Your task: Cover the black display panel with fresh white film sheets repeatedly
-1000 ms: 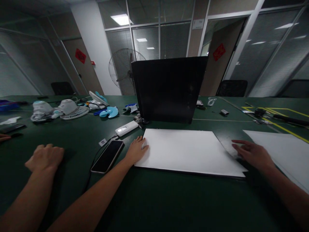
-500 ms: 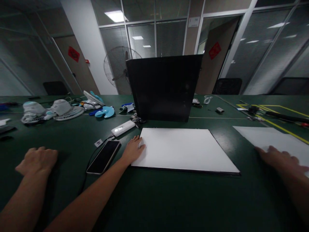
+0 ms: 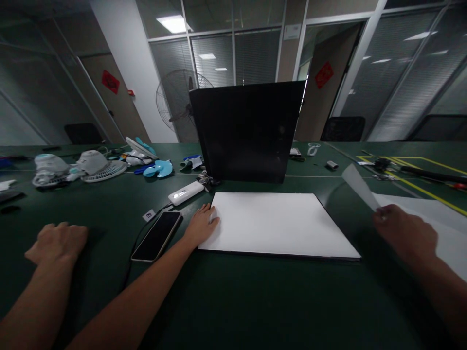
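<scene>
A flat, black-edged white panel (image 3: pixel 273 223) lies on the counter (image 3: pixel 277 306). The left hand (image 3: pixel 200 226) rests loosely spread fingers on its left edge; counter separates its right edge from the right hand (image 3: pixel 406 236), fingers pinching a curling sheet (image 3: pixel 359 187).

On my feed I see blinds (image 3: pixel 257 61) in a glass partition (image 3: pixel 259 17), a white pillar (image 3: pixel 126 58), dark chairs (image 3: pixel 343 130) and a bright light panel (image 3: pixel 170 24).

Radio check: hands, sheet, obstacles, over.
Left hand on white panel, left edge. Right hand grips sheet, part raised. Phone lies off panel, to its left.
</scene>
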### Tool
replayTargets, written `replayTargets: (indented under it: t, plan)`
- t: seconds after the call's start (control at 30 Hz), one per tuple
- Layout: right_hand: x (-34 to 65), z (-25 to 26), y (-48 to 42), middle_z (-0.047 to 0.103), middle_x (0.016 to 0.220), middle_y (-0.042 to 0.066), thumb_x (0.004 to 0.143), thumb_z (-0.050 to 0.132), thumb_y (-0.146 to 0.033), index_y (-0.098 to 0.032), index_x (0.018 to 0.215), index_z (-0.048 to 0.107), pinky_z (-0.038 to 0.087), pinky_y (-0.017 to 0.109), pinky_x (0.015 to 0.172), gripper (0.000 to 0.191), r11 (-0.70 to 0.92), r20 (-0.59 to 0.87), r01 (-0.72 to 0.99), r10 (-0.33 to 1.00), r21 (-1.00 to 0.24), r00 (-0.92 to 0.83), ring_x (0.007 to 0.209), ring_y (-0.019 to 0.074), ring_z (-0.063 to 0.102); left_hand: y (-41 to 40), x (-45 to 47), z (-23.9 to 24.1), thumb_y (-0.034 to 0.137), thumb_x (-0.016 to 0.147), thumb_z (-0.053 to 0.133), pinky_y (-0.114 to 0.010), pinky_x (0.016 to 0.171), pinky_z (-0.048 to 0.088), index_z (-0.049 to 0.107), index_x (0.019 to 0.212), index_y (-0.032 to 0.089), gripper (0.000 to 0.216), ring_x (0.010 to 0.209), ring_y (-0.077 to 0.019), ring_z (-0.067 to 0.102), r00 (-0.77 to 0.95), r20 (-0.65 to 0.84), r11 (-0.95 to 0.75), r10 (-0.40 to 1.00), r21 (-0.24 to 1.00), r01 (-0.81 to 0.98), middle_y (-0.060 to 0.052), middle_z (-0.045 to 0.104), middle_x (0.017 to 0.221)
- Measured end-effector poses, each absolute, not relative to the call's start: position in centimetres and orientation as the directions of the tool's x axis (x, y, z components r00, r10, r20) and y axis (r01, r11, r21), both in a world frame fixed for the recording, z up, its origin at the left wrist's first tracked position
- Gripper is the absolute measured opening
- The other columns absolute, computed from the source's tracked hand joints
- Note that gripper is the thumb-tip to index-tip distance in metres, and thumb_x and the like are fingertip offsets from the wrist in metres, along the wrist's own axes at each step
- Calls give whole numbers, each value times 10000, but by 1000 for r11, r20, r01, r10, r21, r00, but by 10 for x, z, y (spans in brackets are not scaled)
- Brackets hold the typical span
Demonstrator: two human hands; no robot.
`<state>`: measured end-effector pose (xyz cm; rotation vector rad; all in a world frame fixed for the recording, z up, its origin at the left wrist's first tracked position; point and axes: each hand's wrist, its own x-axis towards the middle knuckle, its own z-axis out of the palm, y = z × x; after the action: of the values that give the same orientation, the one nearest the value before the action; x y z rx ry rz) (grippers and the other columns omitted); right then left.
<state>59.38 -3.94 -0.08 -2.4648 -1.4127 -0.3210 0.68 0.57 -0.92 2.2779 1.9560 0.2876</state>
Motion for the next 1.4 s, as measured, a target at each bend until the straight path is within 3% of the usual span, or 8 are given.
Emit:
replayTargets:
  t: [0.1,0.23,0.37,0.5,0.97,1.1,1.27,1.4]
  plan:
    - [537,14,-48,730,890,145,961,367,-542,-221,1107,679,418,387,554,471,-390,342,920,861,-33,377,678,291,658,6,6,-10,489,973,362,-365,1261,235,492,1487,297,564,1527,-231,331,152,78,-165,985,220,961,22,430,1618]
    - [484,14,-56,752,1049,119,987,352,-452,-211,1136,699,483,363,575,448,31,366,997,929,70,-55,785,271,697,7,6,-13,448,982,386,-384,1262,242,505,1486,234,560,1523,-242,342,159,85,-174,984,215,961,-38,430,1618]
    - [458,4,-61,764,1067,90,972,421,-388,-241,1112,751,566,362,685,387,388,310,922,877,-1,-368,846,235,715,9,6,-14,404,985,415,-449,1253,259,510,1475,112,578,1521,-289,342,162,95,-180,982,218,959,-152,411,1614]
    - [447,0,-63,765,1071,72,983,466,-373,-261,1107,767,595,370,745,344,553,277,832,807,-46,-521,906,218,710,8,6,-14,392,991,436,-433,1248,266,520,1469,111,561,1509,-293,366,169,112,-190,979,216,958,-171,428,1599]
    - [410,5,-78,686,1307,47,997,514,-485,-353,1365,662,584,492,970,418,556,152,745,827,-368,-542,1143,251,650,10,5,-15,332,1018,389,-436,1244,274,518,1477,104,528,1505,-296,373,184,126,-207,975,210,955,-172,432,1597]
    - [429,-1,-66,671,1339,55,999,489,-522,-331,1313,695,538,551,1033,421,481,232,776,877,-408,-422,1225,282,612,10,5,-15,297,1031,358,-437,1241,276,524,1468,90,512,1512,-296,357,201,118,-222,972,209,952,-182,425,1599]
    - [477,-16,-43,693,1296,93,980,443,-558,-258,1196,738,539,599,996,474,262,377,906,917,-332,-126,1170,326,646,9,5,-15,291,1035,354,-449,1244,270,526,1466,75,511,1510,-306,358,198,126,-222,972,221,950,-203,431,1590]
    - [509,-27,-29,703,1291,85,979,410,-541,-246,1161,753,458,654,1077,487,197,344,958,932,-210,-116,1281,360,584,9,6,-15,311,1039,355,-449,1240,277,542,1454,99,501,1503,-304,373,192,132,-219,972,237,947,-185,447,1584]
